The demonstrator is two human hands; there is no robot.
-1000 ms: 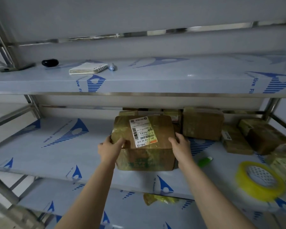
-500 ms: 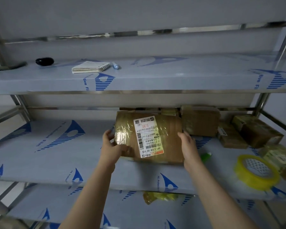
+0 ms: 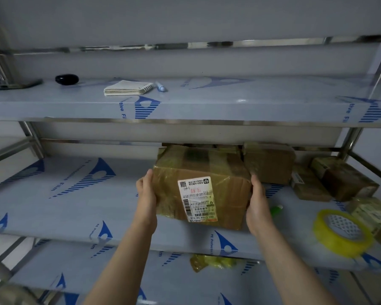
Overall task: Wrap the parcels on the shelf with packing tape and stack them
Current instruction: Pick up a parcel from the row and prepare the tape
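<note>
Parcel (image 3: 229, 192) now tipped label-forward, long axis left-right, gripped between left hand (image 3: 146, 192) and right hand (image 3: 257, 201)

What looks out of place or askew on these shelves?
The parcel held between the left hand and right hand is tilted, and its label reads upside down. A crumpled yellowish wad lies on the lower shelf. The parcels at the right lie askew, unstacked.

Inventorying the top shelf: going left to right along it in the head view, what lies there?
Flat dark object → black oval object → spiral notebook → pen.
</note>
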